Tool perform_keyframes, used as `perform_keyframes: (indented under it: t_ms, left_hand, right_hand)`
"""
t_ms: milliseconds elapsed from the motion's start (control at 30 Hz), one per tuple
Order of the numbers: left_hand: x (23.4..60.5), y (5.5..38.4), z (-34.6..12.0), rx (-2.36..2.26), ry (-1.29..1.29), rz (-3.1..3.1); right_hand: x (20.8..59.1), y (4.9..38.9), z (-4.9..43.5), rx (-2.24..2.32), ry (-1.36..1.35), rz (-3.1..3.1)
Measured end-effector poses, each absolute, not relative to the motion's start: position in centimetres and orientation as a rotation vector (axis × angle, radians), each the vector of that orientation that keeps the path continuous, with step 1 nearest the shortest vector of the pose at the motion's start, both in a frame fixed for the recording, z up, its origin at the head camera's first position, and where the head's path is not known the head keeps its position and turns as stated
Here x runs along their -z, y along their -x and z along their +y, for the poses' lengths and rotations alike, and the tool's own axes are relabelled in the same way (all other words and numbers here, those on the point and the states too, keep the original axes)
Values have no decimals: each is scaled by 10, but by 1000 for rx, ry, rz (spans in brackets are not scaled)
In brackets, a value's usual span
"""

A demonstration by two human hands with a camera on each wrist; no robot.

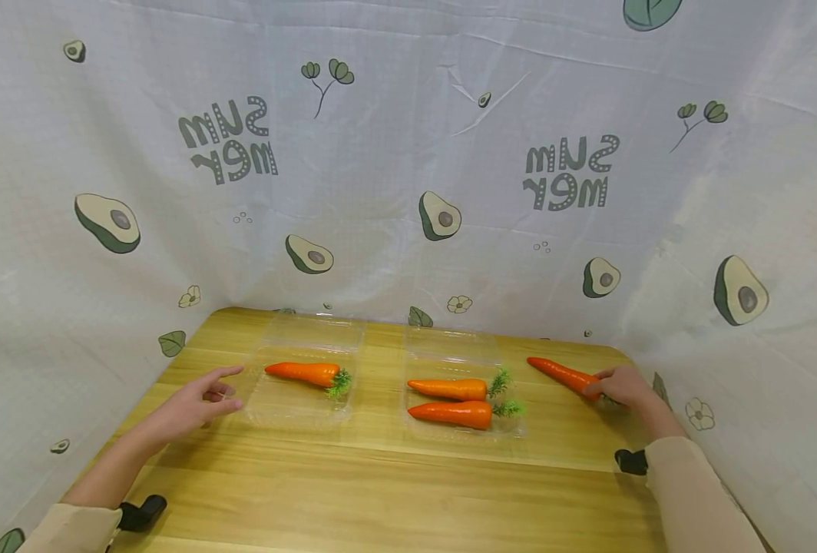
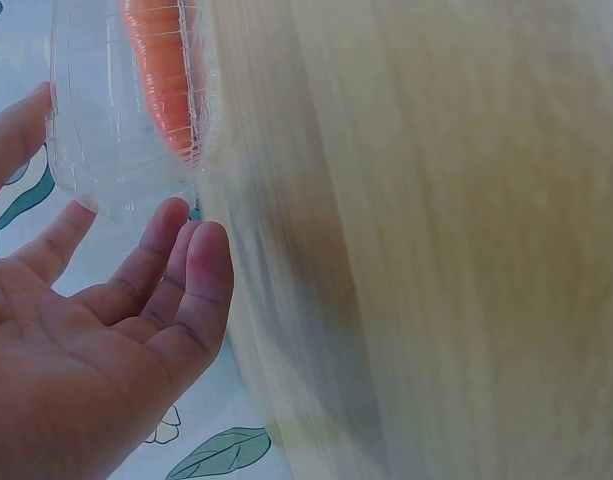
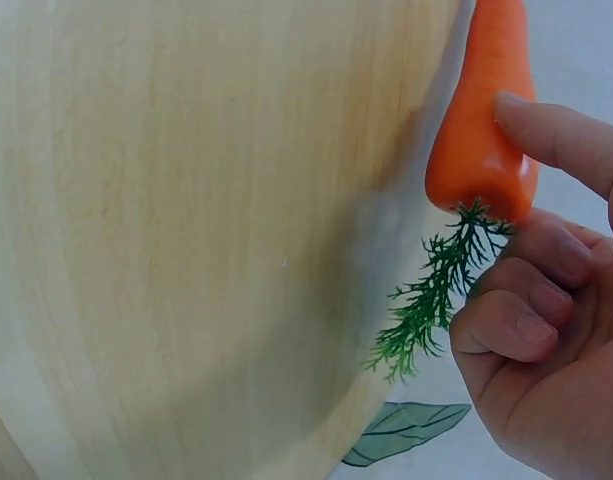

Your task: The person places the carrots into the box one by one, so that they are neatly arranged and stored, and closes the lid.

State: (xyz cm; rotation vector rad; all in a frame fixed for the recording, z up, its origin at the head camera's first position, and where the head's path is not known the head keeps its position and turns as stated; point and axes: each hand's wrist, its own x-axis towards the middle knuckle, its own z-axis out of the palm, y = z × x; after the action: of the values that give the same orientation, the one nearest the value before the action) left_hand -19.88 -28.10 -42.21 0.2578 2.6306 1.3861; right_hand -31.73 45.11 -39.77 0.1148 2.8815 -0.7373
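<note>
At the right, my right hand [image 1: 626, 384] pinches an orange carrot [image 1: 562, 375] near its thick end. In the right wrist view the thumb presses on that carrot [image 3: 481, 160], and its green leafy top hangs beside the curled fingers. My left hand [image 1: 190, 403] is beside the left clear plastic container [image 1: 263, 403], its fingers loosely bent and holding nothing. Whether a fingertip touches the container wall, I cannot tell. One carrot [image 1: 302, 373] lies in that container. Two carrots, an upper one [image 1: 450, 389] and a lower one [image 1: 453, 414], lie in the right clear container [image 1: 417, 432].
Both containers stand on a wooden table [image 1: 381, 491] with their clear lids folded back toward the rear. A white curtain [image 1: 381, 153] printed with avocados encloses the table at the back and sides. A gap of bare wood separates the two containers.
</note>
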Motion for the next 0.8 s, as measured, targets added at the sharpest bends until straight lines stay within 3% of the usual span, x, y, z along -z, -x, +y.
perform_keyframes:
  t_ms: [800]
  left_hand:
    - [423, 199, -281, -1381, -239, 2639]
  right_hand:
    - [364, 322, 419, 692, -12, 2904]
